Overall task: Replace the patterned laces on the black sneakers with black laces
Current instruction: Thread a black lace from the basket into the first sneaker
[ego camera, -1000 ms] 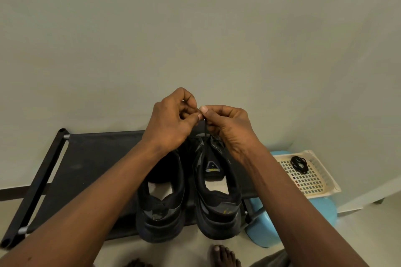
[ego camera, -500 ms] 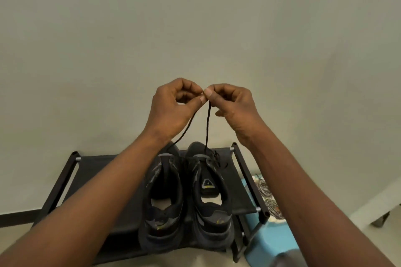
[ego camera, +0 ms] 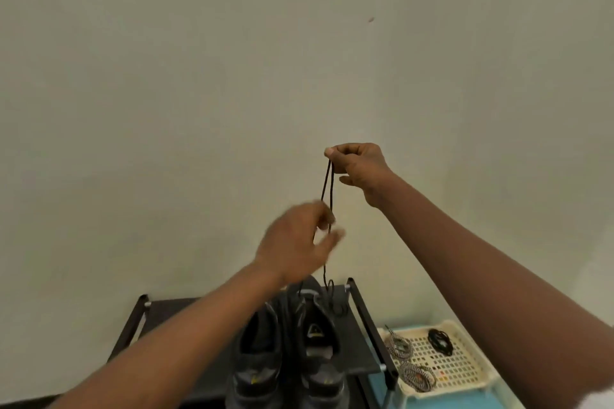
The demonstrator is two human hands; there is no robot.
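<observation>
pale plain wall [ego camera: 199, 76] fills most of the view, and against it the right hand [ego camera: 360, 166] pinches the top of a thin round black lace [ego camera: 327, 189] between thumb and forefinger, its two strands hanging down to the right-hand one of the black sneakers [ego camera: 319, 342] on a dark fabric rack [ego camera: 172, 312]. lower on the strands the left hand [ego camera: 295, 242] is blurred, fingers loosely curved beside them, and whether they grip cannot be told. striped patterned laces [ego camera: 417, 375] and a coiled black lace [ego camera: 440, 340] lie in a cream perforated plastic tray [ego camera: 465, 372] beside the rack.
</observation>
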